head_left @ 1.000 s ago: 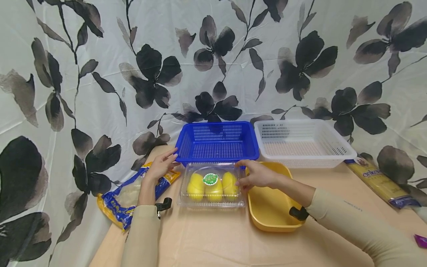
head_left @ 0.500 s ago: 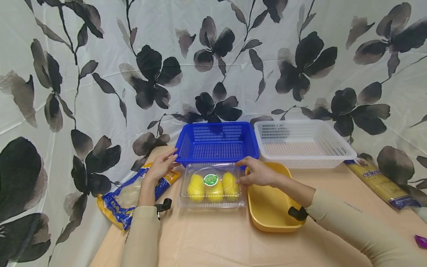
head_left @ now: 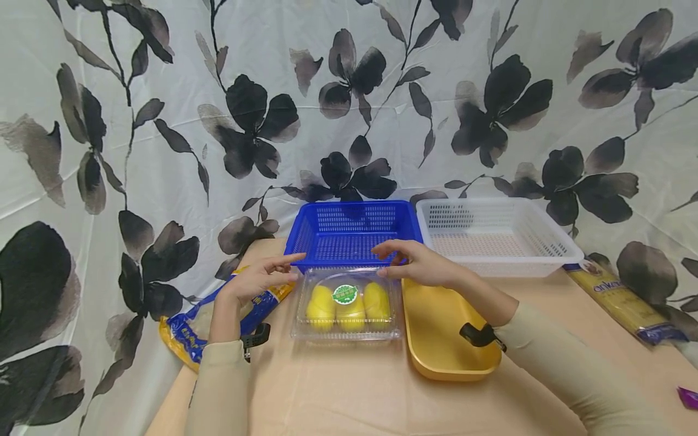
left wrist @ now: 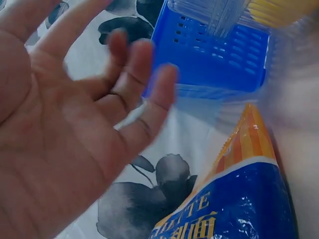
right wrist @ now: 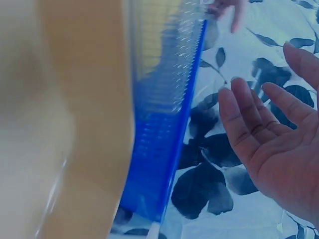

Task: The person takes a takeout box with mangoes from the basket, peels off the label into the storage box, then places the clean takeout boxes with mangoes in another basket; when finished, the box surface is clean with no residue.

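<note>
A clear plastic clamshell box [head_left: 347,336] of yellow fruit [head_left: 349,315], with a green and white sticker on its lid, sits in front of the blue basket [head_left: 354,209]. My left hand [head_left: 248,283] hovers at the box's left side, over a blue and orange food bag [head_left: 191,330]; in the left wrist view its fingers are loosely bent around nothing. Above the box's far right corner, my right hand [head_left: 422,261] holds nothing. Its relaxed fingers show in the right wrist view [right wrist: 279,134]. The left hand hides part of the bag.
A yellow tub [head_left: 452,372] stands just right of the box, partly under the right forearm. Behind it is a white basket [head_left: 501,266]. A pasta packet [head_left: 621,300] lies at the far right, and a small purple item [head_left: 688,397] at the right edge. A floral cloth hangs behind.
Both hands have come off the clamshell box and the blue basket's corner. The left hand has shifted left, the right hand up and slightly left. The box stays in place.
</note>
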A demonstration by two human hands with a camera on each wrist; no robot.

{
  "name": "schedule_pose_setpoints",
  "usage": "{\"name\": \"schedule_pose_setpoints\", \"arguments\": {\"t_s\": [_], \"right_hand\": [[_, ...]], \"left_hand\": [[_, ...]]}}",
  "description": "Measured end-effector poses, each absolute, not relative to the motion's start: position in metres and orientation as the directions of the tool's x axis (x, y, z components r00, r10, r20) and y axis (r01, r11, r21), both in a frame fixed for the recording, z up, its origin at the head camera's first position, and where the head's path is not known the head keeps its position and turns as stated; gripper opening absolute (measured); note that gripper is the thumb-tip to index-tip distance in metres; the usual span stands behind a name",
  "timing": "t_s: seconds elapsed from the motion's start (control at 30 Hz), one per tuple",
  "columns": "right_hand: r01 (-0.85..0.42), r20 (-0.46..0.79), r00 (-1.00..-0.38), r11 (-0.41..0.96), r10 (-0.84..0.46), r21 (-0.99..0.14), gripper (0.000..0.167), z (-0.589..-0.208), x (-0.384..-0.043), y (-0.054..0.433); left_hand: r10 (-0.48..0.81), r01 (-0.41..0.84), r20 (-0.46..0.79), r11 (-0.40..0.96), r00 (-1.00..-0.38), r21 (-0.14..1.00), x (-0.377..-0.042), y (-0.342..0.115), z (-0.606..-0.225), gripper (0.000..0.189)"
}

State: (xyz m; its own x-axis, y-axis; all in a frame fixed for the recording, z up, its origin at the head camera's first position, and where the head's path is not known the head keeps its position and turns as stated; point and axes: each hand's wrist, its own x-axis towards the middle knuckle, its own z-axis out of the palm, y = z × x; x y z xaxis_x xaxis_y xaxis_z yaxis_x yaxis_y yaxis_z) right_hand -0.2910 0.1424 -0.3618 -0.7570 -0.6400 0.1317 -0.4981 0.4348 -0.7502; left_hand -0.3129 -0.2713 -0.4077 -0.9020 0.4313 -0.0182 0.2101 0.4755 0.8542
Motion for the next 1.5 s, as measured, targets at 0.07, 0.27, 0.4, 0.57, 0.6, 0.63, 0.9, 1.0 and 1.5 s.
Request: {"name": "schedule_pose_setpoints", "arguments": {"t_s": [0.07,0.27,0.4,0.57,0.6,0.63,0.9,1.0,1.5], "right_hand": [[-0.502,0.134,-0.75,0.424,-0.648,-0.754,0.047,-0.362,-0.292,0.137],[-0.448,0.083,-0.737,0.392,-0.671,-0.803,0.05,-0.373,-0.298,0.116],[-0.414,0.063,-0.734,0.373,-0.676,-0.831,0.055,-0.379,-0.302,0.106],[-0.435,0.045,-0.717,0.397,-0.695,-0.808,0.05,-0.387,-0.306,0.095],[-0.445,0.04,-0.713,0.407,-0.7,-0.798,0.05,-0.389,-0.306,0.093],[-0.46,0.038,-0.708,0.42,-0.705,-0.782,0.049,-0.391,-0.306,0.092],[-0.503,0.04,-0.707,0.461,-0.706,-0.731,0.045,-0.404,-0.309,0.089],[-0.522,0.042,-0.687,0.452,-0.725,-0.723,0.041,-0.408,-0.312,0.087],[-0.528,0.039,-0.698,0.477,-0.715,-0.703,0.032,-0.417,-0.313,0.08]], "left_hand": [[0.488,0.21,-0.073,0.5,-0.87,0.84,-0.31,-0.272,-0.408,0.059],[0.554,0.274,-0.08,0.526,-0.829,0.805,-0.309,-0.275,-0.415,0.064],[0.562,0.253,-0.118,0.538,-0.819,0.804,-0.311,-0.273,-0.419,0.068],[0.617,0.212,-0.161,0.485,-0.77,0.848,-0.315,-0.269,-0.422,0.075],[0.629,0.203,-0.163,0.469,-0.76,0.86,-0.315,-0.268,-0.423,0.075],[0.636,0.193,-0.165,0.454,-0.754,0.87,-0.316,-0.267,-0.424,0.075],[0.645,0.158,-0.162,0.409,-0.747,0.899,-0.317,-0.266,-0.429,0.076],[0.599,0.066,-0.216,0.414,-0.771,0.908,-0.314,-0.265,-0.43,0.077],[0.562,-0.091,-0.304,0.375,-0.769,0.923,-0.314,-0.259,-0.435,0.078]]}}
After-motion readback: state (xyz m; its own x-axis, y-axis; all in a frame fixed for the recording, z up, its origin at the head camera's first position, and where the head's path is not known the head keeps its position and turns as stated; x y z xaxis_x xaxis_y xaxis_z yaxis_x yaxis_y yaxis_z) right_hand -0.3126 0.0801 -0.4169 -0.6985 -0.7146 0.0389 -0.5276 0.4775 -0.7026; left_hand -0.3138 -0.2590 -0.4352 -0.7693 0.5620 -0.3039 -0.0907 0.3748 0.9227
